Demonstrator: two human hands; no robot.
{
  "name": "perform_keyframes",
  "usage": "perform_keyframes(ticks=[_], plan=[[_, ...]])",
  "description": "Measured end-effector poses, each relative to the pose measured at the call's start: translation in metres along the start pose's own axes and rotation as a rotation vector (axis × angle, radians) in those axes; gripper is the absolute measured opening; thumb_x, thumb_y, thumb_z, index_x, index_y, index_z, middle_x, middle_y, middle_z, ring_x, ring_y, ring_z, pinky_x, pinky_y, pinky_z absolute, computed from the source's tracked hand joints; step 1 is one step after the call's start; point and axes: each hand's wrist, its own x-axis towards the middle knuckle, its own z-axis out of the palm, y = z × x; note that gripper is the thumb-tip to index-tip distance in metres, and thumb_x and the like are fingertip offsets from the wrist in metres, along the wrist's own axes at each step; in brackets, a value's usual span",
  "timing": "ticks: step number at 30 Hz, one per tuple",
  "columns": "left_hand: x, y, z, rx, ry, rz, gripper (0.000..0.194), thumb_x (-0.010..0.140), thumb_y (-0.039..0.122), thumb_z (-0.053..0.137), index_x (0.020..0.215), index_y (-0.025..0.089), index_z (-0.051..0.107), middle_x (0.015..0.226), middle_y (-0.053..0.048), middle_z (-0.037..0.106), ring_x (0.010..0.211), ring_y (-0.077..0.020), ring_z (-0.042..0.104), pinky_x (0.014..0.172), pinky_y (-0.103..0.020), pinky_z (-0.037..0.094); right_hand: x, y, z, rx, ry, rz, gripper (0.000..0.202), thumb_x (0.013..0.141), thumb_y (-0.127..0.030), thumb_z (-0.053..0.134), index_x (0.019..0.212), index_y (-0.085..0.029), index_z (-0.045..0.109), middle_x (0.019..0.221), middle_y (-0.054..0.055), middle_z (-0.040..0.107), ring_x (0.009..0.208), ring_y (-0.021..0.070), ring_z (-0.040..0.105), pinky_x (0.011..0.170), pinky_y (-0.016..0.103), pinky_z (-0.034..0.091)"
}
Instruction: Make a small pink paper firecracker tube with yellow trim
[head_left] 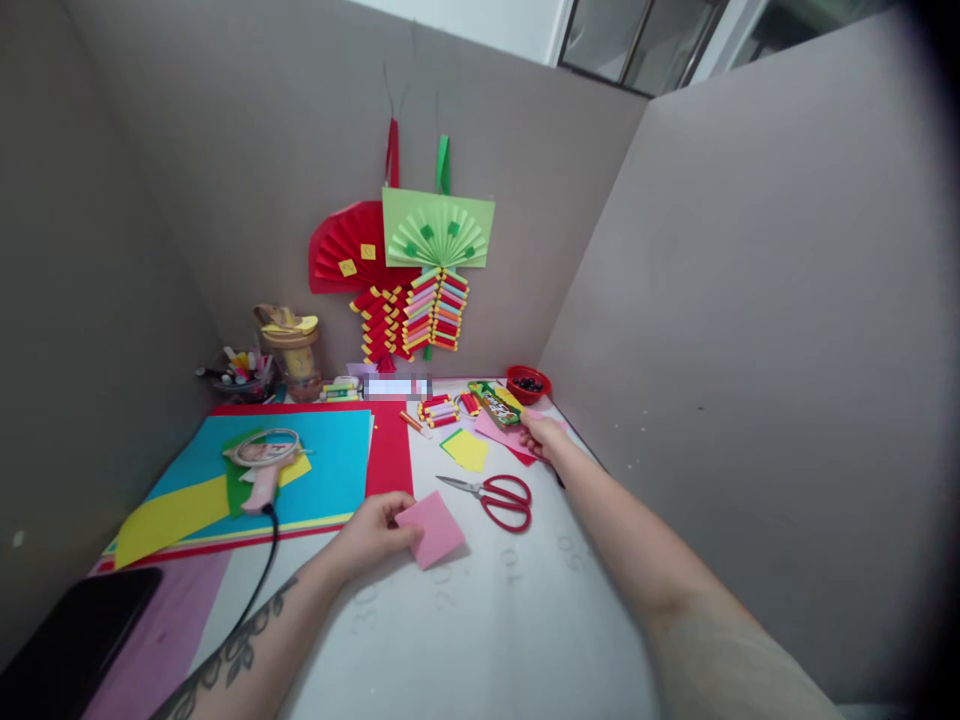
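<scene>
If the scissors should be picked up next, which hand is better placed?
Probably the right hand: the scissors' red handles lie toward its side, while the left hand pinches pink paper. Whether the right grips the green packet is unclear.

Pink square (432, 530) in left hand (381, 530)

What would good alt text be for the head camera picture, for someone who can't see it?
A person's left hand holds a pink paper square at a white table, while the right hand is at a green packet farther back. Red-handled scissors lie open on the table; a red paper fan and a green one hang behind.
</scene>
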Motion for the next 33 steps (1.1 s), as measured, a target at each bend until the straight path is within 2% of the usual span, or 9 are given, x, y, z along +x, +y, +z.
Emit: perform_keyframes(ticks=[2, 4, 8, 10, 14, 18, 21, 27, 33], plan=[[-0.001, 0.000, 0.000, 0.009, 0.004, -0.004, 0.017, 0.068, 0.026, 0.064, 0.077, 0.013, 0.059, 0.071, -0.001, 0.062, 0.064, -0.0130, 0.055, 0.056, -0.021, 0.039, 0.014, 0.006, 0.002, -0.003, -0.008, 0.117, 0.016, 0.084, -0.022, 0.056, 0.072, -0.012, 0.056, 0.046, -0.002, 0.051, 0.033, 0.0055, 0.037, 0.032, 0.016, 0.027], [-0.001, 0.000, 0.000, 0.008, 0.001, -0.012, 0.017, 0.067, 0.026, 0.064, 0.077, 0.013, 0.059, 0.072, -0.001, 0.062, 0.065, -0.0134, 0.056, 0.057, -0.021, 0.040, 0.026, 0.009, 0.006, 0.010, -0.011, 0.182, 0.015, 0.086, -0.024, 0.054, 0.080, -0.011, 0.057, 0.058, 0.000, 0.056, 0.040, 0.0058, 0.045, 0.037, 0.016, 0.035], [-0.001, 0.000, 0.000, 0.000, -0.002, -0.018, 0.017, 0.067, 0.025, 0.064, 0.077, 0.013, 0.059, 0.073, -0.002, 0.063, 0.066, -0.0139, 0.056, 0.058, -0.021, 0.041, 0.041, 0.014, 0.011, 0.086, -0.016, 0.170, 0.022, 0.089, -0.031, 0.052, 0.100, -0.012, 0.056, 0.087, 0.002, 0.060, 0.066, 0.0095, 0.057, 0.058, 0.024, 0.050], [0.000, 0.000, 0.000, 0.003, -0.003, -0.020, 0.017, 0.067, 0.025, 0.064, 0.077, 0.012, 0.059, 0.073, -0.002, 0.063, 0.066, -0.0138, 0.056, 0.058, -0.022, 0.041, 0.041, 0.013, 0.012, 0.138, -0.011, 0.099, 0.019, 0.088, -0.029, 0.052, 0.095, -0.012, 0.056, 0.078, 0.000, 0.059, 0.058, 0.0079, 0.055, 0.052, 0.021, 0.047], [0.001, -0.001, 0.000, 0.005, -0.006, -0.024, 0.016, 0.068, 0.024, 0.063, 0.078, 0.012, 0.059, 0.073, -0.002, 0.063, 0.066, -0.0140, 0.056, 0.058, -0.022, 0.041, 0.038, -0.002, 0.005, 0.256, 0.021, -0.093, 0.009, 0.082, -0.021, 0.055, 0.076, -0.015, 0.052, 0.049, -0.005, 0.048, 0.037, 0.0050, 0.041, 0.034, 0.016, 0.030], [0.000, -0.002, 0.000, -0.009, -0.011, -0.031, 0.017, 0.068, 0.025, 0.063, 0.078, 0.012, 0.059, 0.074, -0.003, 0.063, 0.067, -0.0142, 0.057, 0.058, -0.022, 0.041, 0.046, -0.031, -0.013, 0.350, 0.065, -0.200, 0.012, 0.082, -0.022, 0.052, 0.072, -0.018, 0.047, 0.042, -0.008, 0.042, 0.035, 0.0042, 0.038, 0.034, 0.015, 0.030], [-0.001, -0.002, 0.000, -0.003, -0.003, -0.037, 0.017, 0.067, 0.025, 0.063, 0.078, 0.012, 0.060, 0.074, -0.002, 0.063, 0.067, -0.0141, 0.057, 0.058, -0.022, 0.041, 0.059, -0.042, -0.027, 0.357, 0.085, -0.178, 0.017, 0.086, -0.026, 0.049, 0.071, -0.018, 0.046, 0.040, -0.009, 0.037, 0.033, 0.0037, 0.033, 0.033, 0.015, 0.026], [-0.001, 0.000, 0.000, -0.004, 0.004, -0.032, 0.018, 0.067, 0.026, 0.064, 0.078, 0.012, 0.060, 0.074, -0.003, 0.064, 0.068, -0.0144, 0.057, 0.058, -0.022, 0.041, 0.076, -0.020, -0.036, 0.221, 0.033, 0.023, 0.031, 0.091, -0.036, 0.046, 0.070, -0.014, 0.048, 0.046, -0.009, 0.039, 0.032, 0.0024, 0.030, 0.032, 0.015, 0.022], [0.000, -0.001, 0.000, -0.002, 0.004, -0.041, 0.020, 0.066, 0.028, 0.065, 0.078, 0.013, 0.061, 0.075, -0.003, 0.064, 0.068, -0.0148, 0.057, 0.058, -0.022, 0.041, 0.073, 0.000, -0.026, 0.123, -0.104, -0.004, 0.032, 0.090, -0.038, 0.046, 0.069, -0.014, 0.051, 0.047, -0.003, 0.049, 0.035, 0.0049, 0.041, 0.033, 0.015, 0.025]])
